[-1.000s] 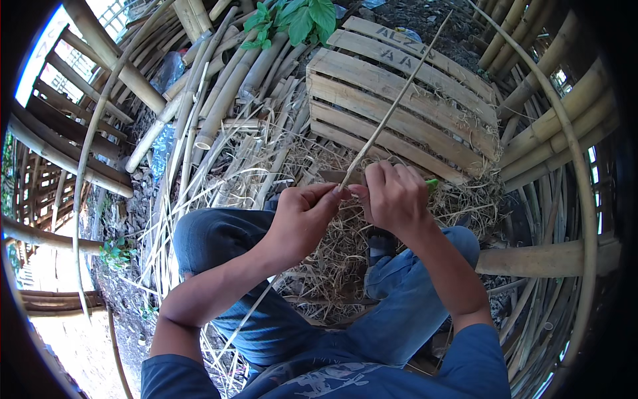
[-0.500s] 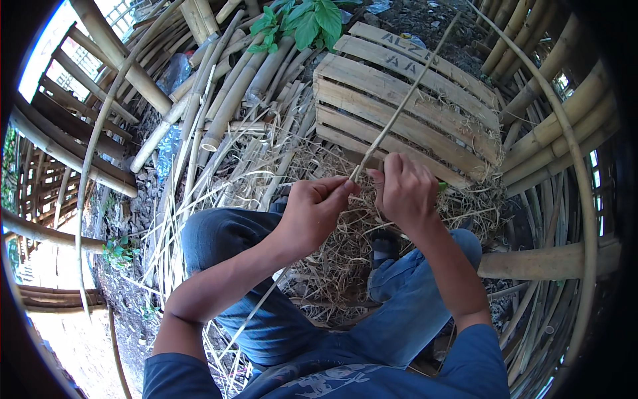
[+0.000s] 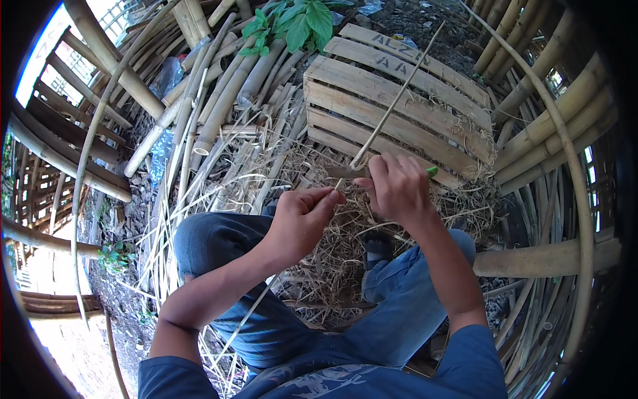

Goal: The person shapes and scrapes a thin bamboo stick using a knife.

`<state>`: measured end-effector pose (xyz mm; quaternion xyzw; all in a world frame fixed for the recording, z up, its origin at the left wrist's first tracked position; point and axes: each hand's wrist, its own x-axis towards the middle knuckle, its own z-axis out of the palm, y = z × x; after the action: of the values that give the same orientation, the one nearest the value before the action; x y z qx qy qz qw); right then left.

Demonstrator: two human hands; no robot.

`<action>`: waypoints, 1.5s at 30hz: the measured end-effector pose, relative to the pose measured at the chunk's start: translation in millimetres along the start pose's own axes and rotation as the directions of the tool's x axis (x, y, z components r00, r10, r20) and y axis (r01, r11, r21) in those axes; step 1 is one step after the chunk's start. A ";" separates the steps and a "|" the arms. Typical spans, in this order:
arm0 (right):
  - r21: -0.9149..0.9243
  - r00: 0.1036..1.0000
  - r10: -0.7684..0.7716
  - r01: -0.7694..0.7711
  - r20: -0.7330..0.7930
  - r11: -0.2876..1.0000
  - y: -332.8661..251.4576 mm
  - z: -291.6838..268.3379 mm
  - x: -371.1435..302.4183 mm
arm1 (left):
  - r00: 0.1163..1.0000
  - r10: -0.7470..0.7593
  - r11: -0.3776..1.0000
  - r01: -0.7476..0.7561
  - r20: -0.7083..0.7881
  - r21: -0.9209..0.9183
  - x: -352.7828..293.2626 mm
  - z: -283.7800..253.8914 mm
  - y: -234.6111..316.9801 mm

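My left hand [image 3: 309, 216] pinches a long thin bamboo strip [image 3: 389, 112]. The strip slants up and away to the right, over the crate, and its lower length trails down past my left forearm to my lap. In my right hand [image 3: 399, 189] is a knife [image 3: 344, 171]; a green handle end shows beyond the fist and the dark blade points left. The blade lies across the strip, just beyond my left fingertips. A pale curl, perhaps a shaving, stands at the strip beside the blade. My right fingers hide most of the handle.
A slatted wooden crate [image 3: 399, 93] lies ahead of me. Below it and between my legs is a heap of shavings [image 3: 325, 266]. Bamboo poles [image 3: 229, 106] and loose pale strips [image 3: 166, 233] cover the left side. A leafy plant [image 3: 299, 26] stands at the back; bamboo rails [image 3: 551, 143] flank the right.
My left hand has slid down and left along the strip, away from my right hand. The knife blade now shows between them, and a pale curl has appeared at the strip.
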<state>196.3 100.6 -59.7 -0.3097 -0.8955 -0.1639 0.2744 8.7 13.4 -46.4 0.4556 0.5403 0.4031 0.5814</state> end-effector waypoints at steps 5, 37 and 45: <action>-0.040 0.998 0.034 -0.032 0.051 0.999 8.0 4.0 -7.0 | 1.000 0.011 1.000 -0.011 0.016 -0.021 -0.7 0.9 6.7; -0.103 0.707 0.706 -0.700 0.036 0.707 75.9 -24.2 -9.5 | 0.997 -0.077 0.997 0.077 0.005 0.000 -11.5 -15.5 -10.8; 0.476 0.728 0.606 -0.677 0.321 0.561 -17.8 -3.9 -5.4 | 0.998 -0.055 0.998 0.055 -0.001 0.009 -7.0 -10.0 -6.5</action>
<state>190.0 82.8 -61.9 -0.5280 -0.7415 0.2382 0.3387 -2.0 5.9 -50.9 0.4429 0.5546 0.3849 0.5899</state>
